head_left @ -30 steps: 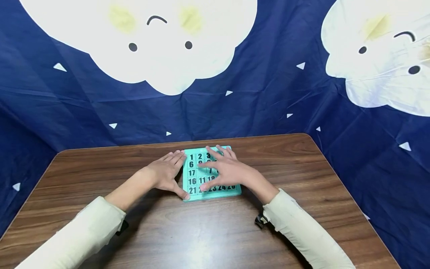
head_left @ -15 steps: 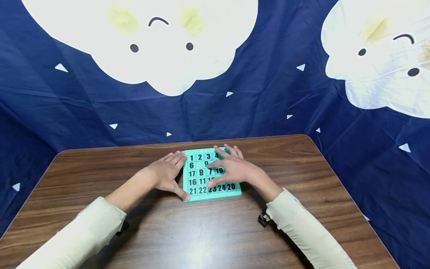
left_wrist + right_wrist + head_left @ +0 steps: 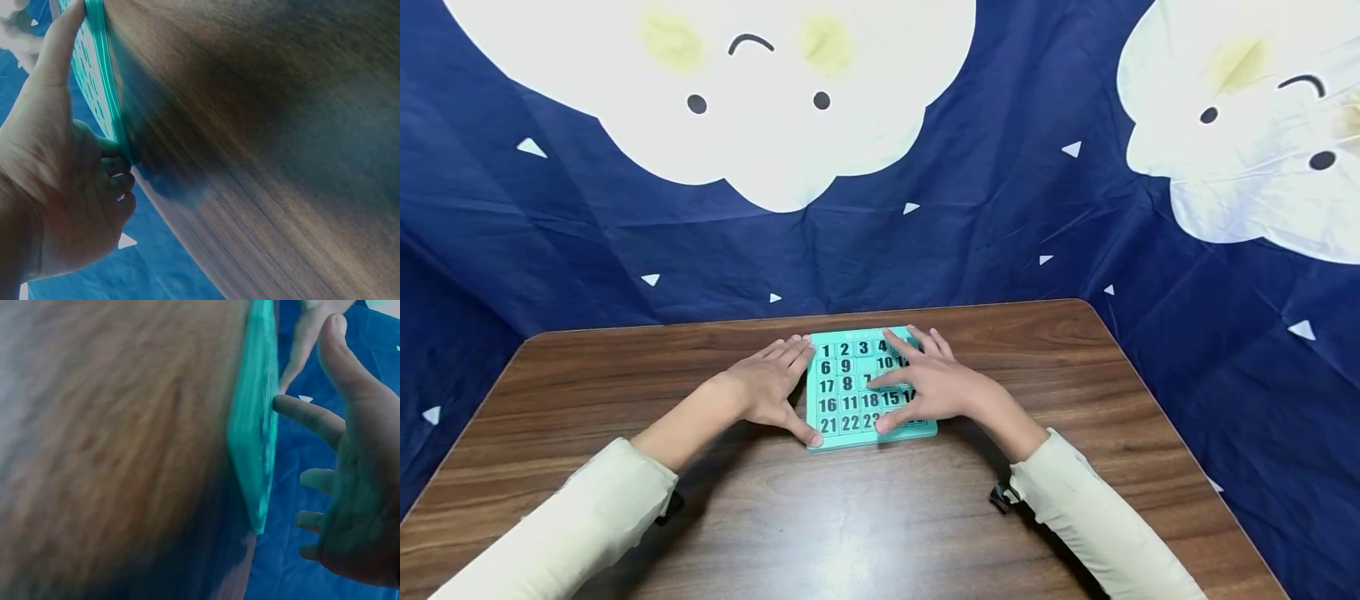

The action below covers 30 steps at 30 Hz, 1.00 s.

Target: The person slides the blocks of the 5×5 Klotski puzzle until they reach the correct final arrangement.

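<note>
A teal number slide puzzle (image 3: 848, 442) with black-numbered tiles lies flat near the table's far edge. Its second row shows a gap right of the 9. My left hand (image 3: 767, 387) holds the puzzle's left side, thumb at the near corner and fingertips toward the far corner. In the left wrist view, the fingers (image 3: 119, 167) bend at the puzzle's edge. Above the right part of the board spreads my right hand (image 3: 943, 387), its index fingertip at the 7 tile just below the gap. That hand covers several right-side tiles, and its thumb hovers over the bottom row.
The brown wood-grain table (image 3: 760, 517) has rounded far corners. Behind and beside it hangs a dark blue cloth (image 3: 722, 258) with white clouds and small triangles. Dark wrist devices (image 3: 1002, 497) sit below the light sleeve cuffs.
The 8 tile has slid down a row, then the 9 tile has slid left into its place. My right hand has shifted right and slightly nearer; my left hand stays put.
</note>
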Motion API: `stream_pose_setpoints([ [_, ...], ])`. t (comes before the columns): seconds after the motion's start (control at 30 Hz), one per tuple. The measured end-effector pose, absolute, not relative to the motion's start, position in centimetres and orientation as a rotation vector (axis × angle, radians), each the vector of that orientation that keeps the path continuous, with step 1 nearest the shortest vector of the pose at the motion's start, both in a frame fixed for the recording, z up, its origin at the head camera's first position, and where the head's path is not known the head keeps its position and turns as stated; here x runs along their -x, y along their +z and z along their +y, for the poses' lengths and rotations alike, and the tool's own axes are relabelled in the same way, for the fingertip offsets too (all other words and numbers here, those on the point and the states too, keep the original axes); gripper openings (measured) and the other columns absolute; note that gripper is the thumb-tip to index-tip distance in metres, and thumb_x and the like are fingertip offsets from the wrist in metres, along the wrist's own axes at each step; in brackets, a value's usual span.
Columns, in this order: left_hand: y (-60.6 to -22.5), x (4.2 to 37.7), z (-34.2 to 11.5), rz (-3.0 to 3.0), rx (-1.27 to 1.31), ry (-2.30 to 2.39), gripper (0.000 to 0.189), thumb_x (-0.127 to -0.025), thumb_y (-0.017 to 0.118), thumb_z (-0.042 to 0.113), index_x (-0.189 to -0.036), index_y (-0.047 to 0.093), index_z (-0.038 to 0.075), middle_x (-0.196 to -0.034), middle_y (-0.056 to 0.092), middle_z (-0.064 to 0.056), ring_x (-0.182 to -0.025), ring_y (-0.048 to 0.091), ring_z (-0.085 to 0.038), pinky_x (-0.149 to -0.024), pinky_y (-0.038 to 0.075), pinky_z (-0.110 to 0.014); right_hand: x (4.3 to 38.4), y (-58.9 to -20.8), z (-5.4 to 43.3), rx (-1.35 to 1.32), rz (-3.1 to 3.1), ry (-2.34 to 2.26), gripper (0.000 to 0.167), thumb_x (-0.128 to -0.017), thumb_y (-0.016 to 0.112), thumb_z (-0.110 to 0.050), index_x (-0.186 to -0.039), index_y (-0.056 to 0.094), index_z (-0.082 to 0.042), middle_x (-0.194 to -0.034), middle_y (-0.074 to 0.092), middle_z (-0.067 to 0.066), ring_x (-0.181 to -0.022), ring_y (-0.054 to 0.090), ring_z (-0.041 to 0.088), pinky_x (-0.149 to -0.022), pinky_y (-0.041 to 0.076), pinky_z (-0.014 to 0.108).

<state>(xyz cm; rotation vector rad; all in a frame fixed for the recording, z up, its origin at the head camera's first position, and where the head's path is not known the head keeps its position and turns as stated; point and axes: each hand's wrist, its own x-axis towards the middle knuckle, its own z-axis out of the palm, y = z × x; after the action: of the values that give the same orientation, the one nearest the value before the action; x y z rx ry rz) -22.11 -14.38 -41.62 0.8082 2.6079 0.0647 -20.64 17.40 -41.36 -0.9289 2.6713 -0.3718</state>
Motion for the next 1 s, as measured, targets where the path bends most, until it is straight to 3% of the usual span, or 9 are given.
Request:
stream_pose_setpoints([
  [0.27,-41.3,22.1,-14.0,2.602,-0.805,0.069,0.159,-0.077,0.078,0.095,-0.179,0.011,-0.006,-0.189,0.007,-0.027,-0.178,0.008,-0.046,-0.148,0.009,-0.061,22.0,-41.6,16.6,0.878,2.763,-0.259,0.076,-0.092,0.072,-0.084,-0.157,0.067,-0.044,-0.193,0.004,0.013,-0.177,-0.001,0.052,-0.141,-0.006,0.076],
  [0.5,-41.2,22.1,-14.0,2.599,-0.797,0.067,0.157,-0.078,0.078,0.094,-0.179,0.011,-0.006,-0.189,0.007,-0.028,-0.178,0.008,-0.046,-0.147,0.009,-0.062,20.3,-41.6,15.6,1.001,2.66,-0.321,0.078,-0.092,0.075,-0.081,-0.161,0.062,-0.047,-0.192,0.006,0.012,-0.177,-0.002,0.052,-0.141,-0.006,0.078],
  [0.73,-41.3,22.3,-13.5,2.595,-0.817,0.051,0.157,-0.078,0.077,0.095,-0.179,0.011,-0.005,-0.189,0.008,-0.027,-0.178,0.009,-0.046,-0.147,0.011,-0.061,20.3,-41.2,17.2,0.907,2.72,-0.365,0.063,-0.092,0.08,-0.075,-0.145,0.078,-0.041,-0.192,0.014,0.011,-0.177,-0.001,0.051,-0.14,-0.004,0.079],
  [1.0,-41.2,22.0,-14.0,2.585,-0.787,0.036,0.157,-0.079,0.076,0.095,-0.179,0.009,-0.005,-0.19,0.006,-0.027,-0.178,0.007,-0.045,-0.147,0.01,-0.062,21.0,-41.7,14.7,0.908,2.68,-0.341,0.082,-0.095,0.069,-0.084,-0.165,0.058,-0.044,-0.192,0.007,0.008,-0.178,-0.002,0.048,-0.142,-0.004,0.076],
])
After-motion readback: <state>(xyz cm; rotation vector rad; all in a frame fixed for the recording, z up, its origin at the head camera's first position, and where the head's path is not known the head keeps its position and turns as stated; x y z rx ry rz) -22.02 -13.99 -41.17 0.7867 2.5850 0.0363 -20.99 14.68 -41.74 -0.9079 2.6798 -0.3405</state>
